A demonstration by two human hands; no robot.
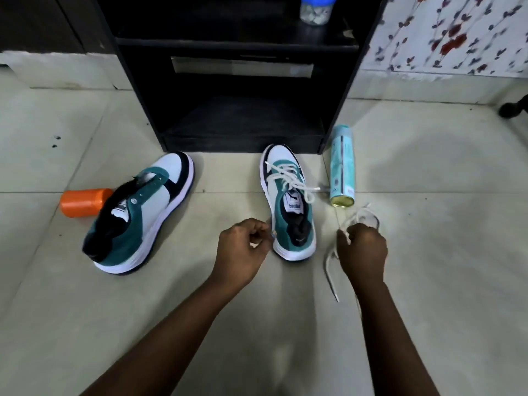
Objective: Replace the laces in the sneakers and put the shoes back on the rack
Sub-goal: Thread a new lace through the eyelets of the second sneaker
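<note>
Suede-look sneaker [291, 201] (matt); glossy floor tiles [428, 252].

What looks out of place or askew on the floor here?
The unlaced sneaker lies tipped on its side beside an orange container also lying down. A spray can lies flat right of the laced sneaker. The right hand grips a loose lace.

Two bare forearms, no sleeves in view — left hand [244, 244], right hand [363, 250], no rings or watch
</note>
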